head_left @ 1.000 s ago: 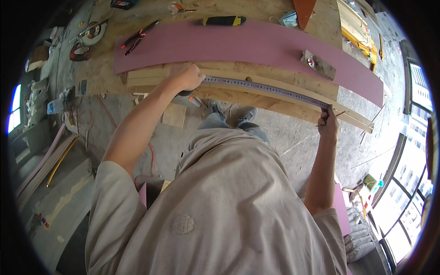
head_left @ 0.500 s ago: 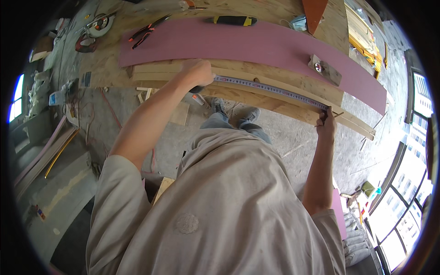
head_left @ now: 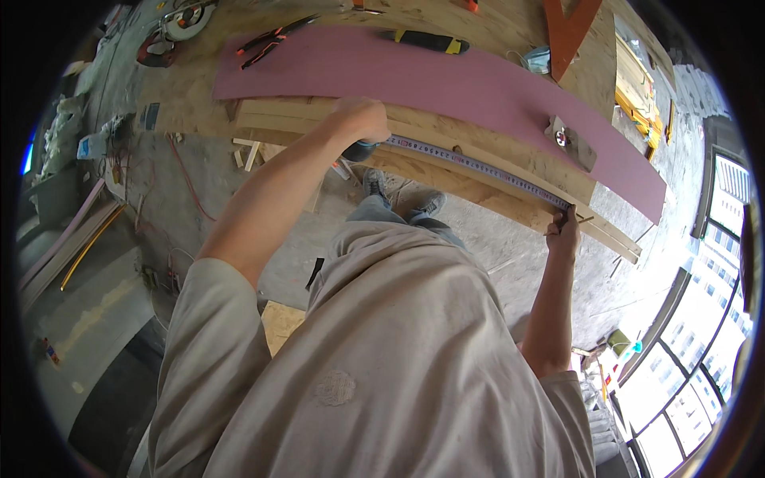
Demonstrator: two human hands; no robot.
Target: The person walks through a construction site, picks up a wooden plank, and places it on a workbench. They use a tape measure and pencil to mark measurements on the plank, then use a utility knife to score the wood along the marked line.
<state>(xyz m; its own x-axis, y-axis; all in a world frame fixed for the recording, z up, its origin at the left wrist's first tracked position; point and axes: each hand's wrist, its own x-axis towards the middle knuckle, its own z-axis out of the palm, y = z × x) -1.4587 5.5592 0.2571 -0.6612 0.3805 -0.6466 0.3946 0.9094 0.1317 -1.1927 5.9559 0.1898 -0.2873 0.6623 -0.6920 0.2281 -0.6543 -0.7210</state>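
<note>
tape measure [head_left: 478, 165] out long, dark case [head_left: 361, 150] at the left, pale marked blade [head_left: 516, 182] running rightward, right along narrow, pale wooden strips [head_left: 612, 237]

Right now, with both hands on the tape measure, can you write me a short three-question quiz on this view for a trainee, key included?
1. Which of these lies at least partly on the pink board?
A) the red-handled tool
B) the pliers
C) the shoes
2. True or false: the tape measure is drawn out between the left hand and the right hand.
3. Fill in the missing word: as the picture shows it, the yellow-and-black tool lies to the ____ of the pliers.

Key: 1. B; 2. True; 3. right
</note>
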